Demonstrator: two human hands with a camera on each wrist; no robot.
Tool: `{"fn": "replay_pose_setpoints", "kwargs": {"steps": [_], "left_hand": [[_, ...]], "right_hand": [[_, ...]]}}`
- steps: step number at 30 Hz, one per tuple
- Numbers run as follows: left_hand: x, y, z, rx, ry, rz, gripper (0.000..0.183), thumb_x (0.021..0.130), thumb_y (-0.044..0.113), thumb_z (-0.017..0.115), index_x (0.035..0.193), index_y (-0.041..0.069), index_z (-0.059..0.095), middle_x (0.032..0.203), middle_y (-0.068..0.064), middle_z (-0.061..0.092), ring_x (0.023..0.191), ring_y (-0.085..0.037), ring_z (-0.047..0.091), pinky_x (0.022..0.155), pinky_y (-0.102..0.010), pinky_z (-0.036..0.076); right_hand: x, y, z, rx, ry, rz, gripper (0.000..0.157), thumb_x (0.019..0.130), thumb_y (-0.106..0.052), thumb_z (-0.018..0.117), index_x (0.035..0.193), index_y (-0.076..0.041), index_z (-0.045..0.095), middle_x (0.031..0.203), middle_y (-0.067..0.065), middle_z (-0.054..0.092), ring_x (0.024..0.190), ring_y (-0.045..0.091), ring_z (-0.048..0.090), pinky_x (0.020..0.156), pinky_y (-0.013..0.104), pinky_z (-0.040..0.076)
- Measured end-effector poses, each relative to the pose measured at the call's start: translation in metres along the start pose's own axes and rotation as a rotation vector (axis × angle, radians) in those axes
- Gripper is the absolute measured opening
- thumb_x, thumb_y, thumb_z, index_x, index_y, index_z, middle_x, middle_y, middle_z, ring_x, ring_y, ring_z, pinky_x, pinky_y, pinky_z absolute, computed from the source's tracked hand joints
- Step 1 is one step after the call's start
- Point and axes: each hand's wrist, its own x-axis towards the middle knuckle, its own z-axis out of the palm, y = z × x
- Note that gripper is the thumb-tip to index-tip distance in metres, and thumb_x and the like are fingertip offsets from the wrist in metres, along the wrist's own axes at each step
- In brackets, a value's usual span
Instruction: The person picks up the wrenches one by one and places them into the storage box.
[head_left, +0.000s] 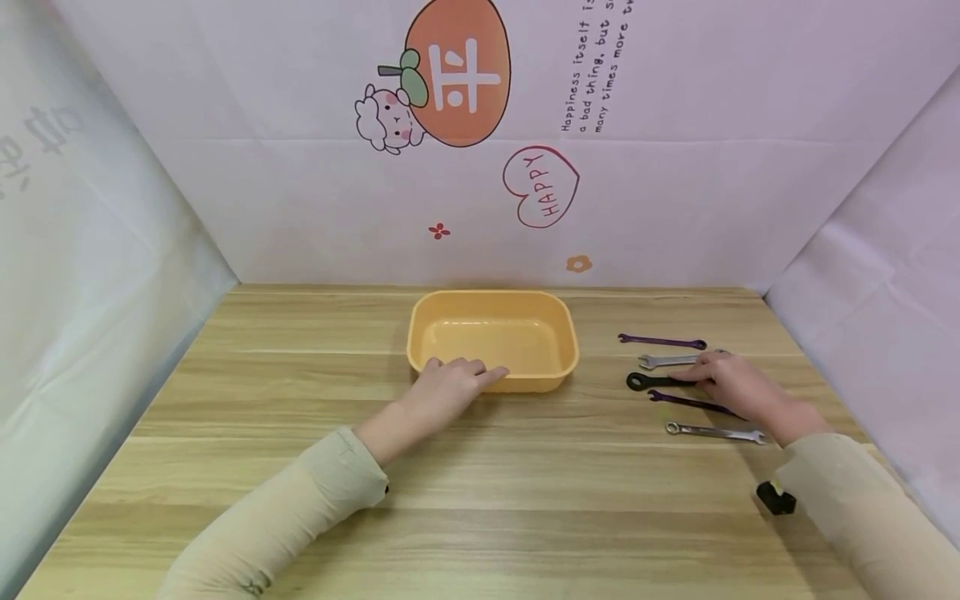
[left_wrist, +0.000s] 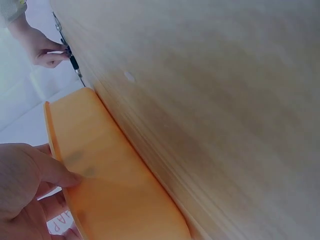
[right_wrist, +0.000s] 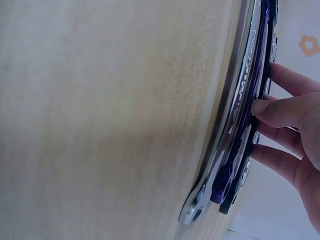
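Note:
A yellow-orange plastic basin (head_left: 525, 384) stands on the table near the back wall. My left hand (head_left: 442, 396) grips its near rim, thumb against the outer wall (left_wrist: 115, 170) and the other fingers over the inside. On the right lies a row of wrenches. My right hand (head_left: 738, 390) pinches the black wrench (head_left: 639, 382) in the middle of the row, with its ring end sticking out to the left. Behind it are a silver wrench (head_left: 663, 362) and a purple wrench (head_left: 660, 341). A dark purple wrench (head_left: 686, 402) and another silver wrench (head_left: 716, 432) lie nearer to me.
A small black object (head_left: 776, 498) lies on the wooden table (head_left: 525, 500) beside my right sleeve. White printed cloth (head_left: 315, 200) rises along the table's back edge, and plain-looking white sheets hang at both sides.

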Motion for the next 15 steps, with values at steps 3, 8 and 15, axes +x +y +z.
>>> {"fn": "replay_pose_setpoints", "kwargs": {"steps": [3,8,15], "left_hand": [[0.0004,0.0021,0.0009,0.011,0.010,0.004,0.059,0.095,-0.006,0.066,0.145,0.023,0.059,0.111,0.000,0.069,0.090,-0.020,0.067,0.058,-0.035,0.049],[0.0007,0.0040,0.0011,0.003,0.008,0.010,0.058,0.096,-0.005,0.065,0.146,0.023,0.059,0.111,-0.001,0.069,0.091,-0.020,0.068,0.059,-0.036,0.050],[0.0003,0.0050,0.0002,-0.015,0.002,0.019,0.056,0.096,-0.003,0.066,0.146,0.021,0.059,0.112,-0.001,0.069,0.092,-0.020,0.068,0.060,-0.037,0.051]], "right_hand": [[0.0003,-0.0005,-0.0003,-0.004,0.005,-0.011,0.045,0.081,0.018,0.071,0.122,-0.001,0.075,0.096,0.010,0.067,0.084,0.028,0.065,0.066,0.039,0.055],[0.0010,0.0006,-0.0015,-0.013,0.018,-0.050,0.044,0.079,0.019,0.072,0.119,0.000,0.075,0.093,0.009,0.066,0.078,0.021,0.062,0.063,0.036,0.054],[0.0001,0.0050,-0.0036,-0.017,-0.023,-0.091,0.046,0.080,0.019,0.073,0.122,0.000,0.074,0.093,0.003,0.064,0.075,0.013,0.061,0.060,0.030,0.053]]}}
